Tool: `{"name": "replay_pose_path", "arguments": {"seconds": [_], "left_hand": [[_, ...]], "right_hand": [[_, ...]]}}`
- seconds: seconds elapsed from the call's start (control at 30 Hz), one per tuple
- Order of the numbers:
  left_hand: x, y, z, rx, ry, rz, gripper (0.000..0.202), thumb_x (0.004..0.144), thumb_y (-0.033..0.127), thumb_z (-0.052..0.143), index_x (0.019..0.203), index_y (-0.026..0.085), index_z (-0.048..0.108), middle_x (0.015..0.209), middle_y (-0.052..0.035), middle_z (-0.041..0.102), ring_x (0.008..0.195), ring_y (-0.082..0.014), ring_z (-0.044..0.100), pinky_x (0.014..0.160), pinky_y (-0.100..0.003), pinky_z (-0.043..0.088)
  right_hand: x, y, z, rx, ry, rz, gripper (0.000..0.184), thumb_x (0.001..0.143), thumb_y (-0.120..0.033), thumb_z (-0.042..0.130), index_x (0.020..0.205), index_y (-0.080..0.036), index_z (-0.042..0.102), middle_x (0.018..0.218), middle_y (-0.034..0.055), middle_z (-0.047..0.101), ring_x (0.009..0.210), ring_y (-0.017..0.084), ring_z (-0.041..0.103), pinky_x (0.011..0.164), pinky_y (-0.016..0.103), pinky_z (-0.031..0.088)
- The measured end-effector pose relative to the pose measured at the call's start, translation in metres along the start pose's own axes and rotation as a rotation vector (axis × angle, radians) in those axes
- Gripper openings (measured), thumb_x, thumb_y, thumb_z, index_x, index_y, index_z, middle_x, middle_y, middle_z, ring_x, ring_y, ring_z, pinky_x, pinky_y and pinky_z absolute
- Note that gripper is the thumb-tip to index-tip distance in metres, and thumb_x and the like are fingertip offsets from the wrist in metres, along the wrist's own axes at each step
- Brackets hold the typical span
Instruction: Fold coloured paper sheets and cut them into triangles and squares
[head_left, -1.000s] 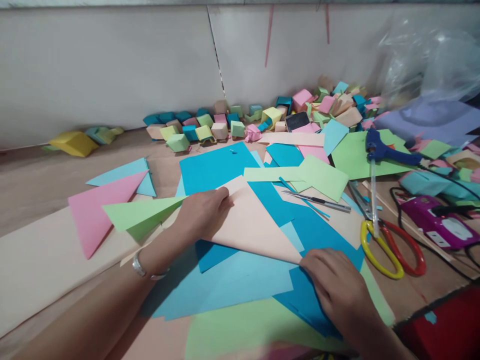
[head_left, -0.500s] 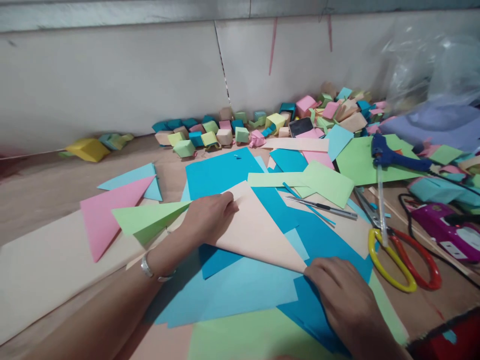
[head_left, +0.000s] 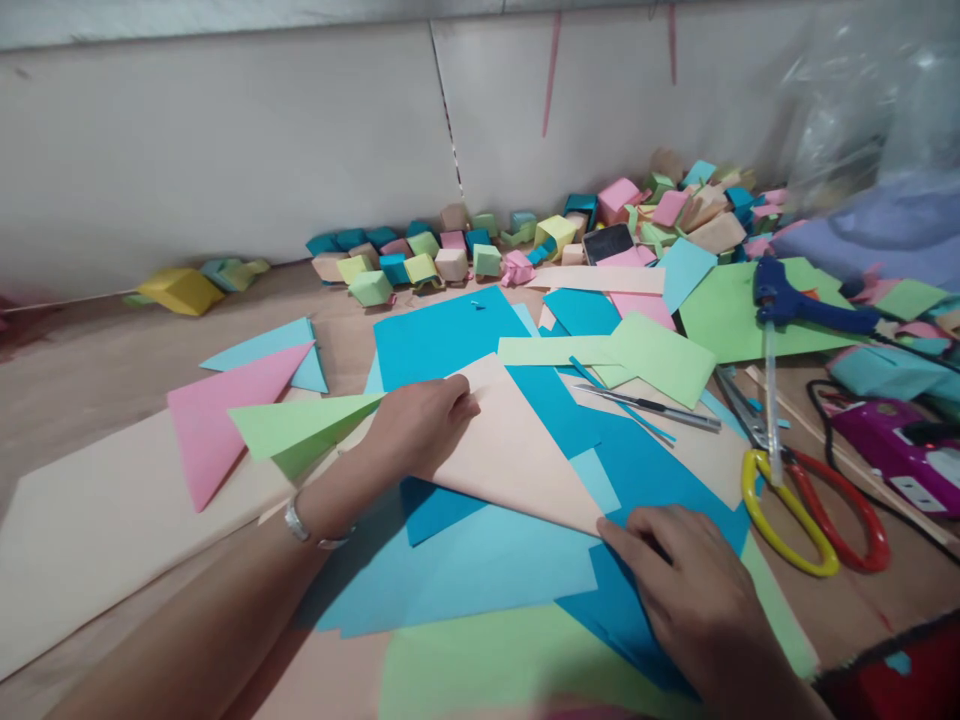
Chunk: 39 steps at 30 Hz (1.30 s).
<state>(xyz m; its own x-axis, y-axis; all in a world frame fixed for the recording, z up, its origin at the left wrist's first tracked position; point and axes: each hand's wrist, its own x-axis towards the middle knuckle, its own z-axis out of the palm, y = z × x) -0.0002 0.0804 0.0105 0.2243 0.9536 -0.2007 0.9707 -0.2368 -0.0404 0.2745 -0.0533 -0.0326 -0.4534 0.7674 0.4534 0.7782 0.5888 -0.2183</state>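
Observation:
A peach paper sheet (head_left: 517, 455), folded into a triangle, lies on top of blue sheets (head_left: 450, 335). My left hand (head_left: 420, 425) rests on its upper left part, fingers curled and pressing the top corner down. My right hand (head_left: 686, 585) lies at the triangle's lower right tip, the index finger stretched to that corner, the other fingers flat on a dark blue sheet (head_left: 637, 470). A bracelet shows on my left wrist.
Folded triangles in green (head_left: 292, 430), pink (head_left: 214, 420) and light blue lie to the left. Scissors (head_left: 806, 505), a craft knife (head_left: 649, 405), a blue glue gun (head_left: 802, 305) and a magenta device (head_left: 892, 440) sit right. Small paper cubes (head_left: 420, 260) line the wall.
My hands have hardly moved on the peach triangle; the right index finger now reaches out to its lower tip. The view shifted slightly.

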Motion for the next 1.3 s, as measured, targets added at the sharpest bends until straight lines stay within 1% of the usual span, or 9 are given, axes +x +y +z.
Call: {"name": "replay_pose_path", "arguments": {"seconds": [0.13,0.23,0.47,0.63,0.8,0.9,0.97,1.13,1.3], "left_hand": [[0.000,0.001,0.000,0.016,0.007,0.006,0.027,0.097,0.040,0.040,0.090,0.019,0.057,0.080,-0.0070,0.066,0.072,-0.0231,0.061,0.053,-0.029,0.022],[0.000,0.001,-0.001,0.006,0.025,0.018,0.025,0.097,0.037,0.042,0.088,0.018,0.056,0.076,-0.0066,0.064,0.068,-0.0218,0.058,0.053,-0.029,0.021],[0.001,-0.002,0.002,-0.012,0.025,0.010,0.025,0.095,0.040,0.042,0.089,0.021,0.057,0.077,-0.0076,0.065,0.068,-0.0242,0.059,0.054,-0.030,0.023],[0.001,-0.002,0.003,0.035,0.017,0.014,0.028,0.096,0.042,0.039,0.090,0.021,0.056,0.081,-0.0077,0.067,0.073,-0.0247,0.062,0.053,-0.030,0.023],[-0.001,0.001,0.002,0.008,0.009,-0.026,0.025,0.097,0.041,0.040,0.108,0.021,0.050,0.097,-0.0062,0.070,0.084,-0.0243,0.065,0.053,-0.027,0.025],[-0.003,0.002,0.003,0.007,-0.006,-0.061,0.030,0.097,0.044,0.042,0.113,0.019,0.045,0.095,-0.0071,0.070,0.084,-0.0248,0.065,0.053,-0.027,0.027],[-0.004,0.001,0.004,0.022,0.002,-0.067,0.029,0.097,0.043,0.042,0.110,0.018,0.046,0.092,-0.0075,0.069,0.082,-0.0244,0.065,0.053,-0.027,0.026],[-0.006,-0.004,0.010,-0.055,0.076,0.008,0.019,0.098,0.037,0.042,0.096,0.020,0.050,0.099,-0.0053,0.067,0.084,-0.0221,0.064,0.055,-0.027,0.029],[-0.006,-0.006,0.013,-0.093,0.105,0.028,0.018,0.097,0.035,0.043,0.093,0.021,0.053,0.095,-0.0040,0.068,0.083,-0.0207,0.063,0.056,-0.027,0.030]], "right_hand": [[0.005,-0.002,-0.004,-0.059,0.002,0.029,0.019,0.092,-0.014,0.053,0.097,-0.016,0.072,0.070,0.0052,0.057,0.071,0.017,0.046,0.065,0.032,0.031],[0.007,-0.006,-0.005,-0.097,-0.020,0.042,0.017,0.091,-0.013,0.055,0.090,-0.016,0.071,0.069,0.0044,0.057,0.069,0.016,0.043,0.065,0.033,0.029],[0.003,-0.007,-0.004,-0.146,-0.040,0.050,0.016,0.091,-0.013,0.055,0.085,-0.017,0.069,0.073,0.0039,0.059,0.071,0.017,0.044,0.066,0.035,0.028],[0.002,-0.006,-0.005,-0.151,-0.054,0.029,0.017,0.092,-0.013,0.054,0.086,-0.018,0.068,0.076,0.0045,0.062,0.072,0.017,0.046,0.068,0.035,0.029],[0.001,-0.006,-0.004,-0.138,-0.028,0.006,0.018,0.092,-0.010,0.052,0.086,-0.015,0.069,0.076,0.0064,0.062,0.074,0.018,0.048,0.069,0.036,0.031],[0.000,-0.005,-0.004,-0.134,-0.019,-0.020,0.019,0.092,-0.010,0.051,0.087,-0.015,0.069,0.075,0.0068,0.062,0.073,0.018,0.048,0.068,0.035,0.032],[0.000,-0.003,-0.003,-0.136,-0.021,-0.043,0.019,0.092,-0.009,0.051,0.088,-0.014,0.069,0.074,0.0067,0.061,0.072,0.018,0.048,0.067,0.035,0.032],[-0.005,0.000,-0.001,-0.154,-0.035,-0.061,0.018,0.091,-0.008,0.052,0.089,-0.014,0.069,0.075,0.0071,0.061,0.073,0.019,0.050,0.067,0.035,0.031],[-0.007,0.002,0.000,-0.148,-0.047,-0.088,0.014,0.090,-0.011,0.056,0.092,-0.014,0.069,0.078,0.0068,0.061,0.073,0.018,0.050,0.067,0.035,0.031]]}}
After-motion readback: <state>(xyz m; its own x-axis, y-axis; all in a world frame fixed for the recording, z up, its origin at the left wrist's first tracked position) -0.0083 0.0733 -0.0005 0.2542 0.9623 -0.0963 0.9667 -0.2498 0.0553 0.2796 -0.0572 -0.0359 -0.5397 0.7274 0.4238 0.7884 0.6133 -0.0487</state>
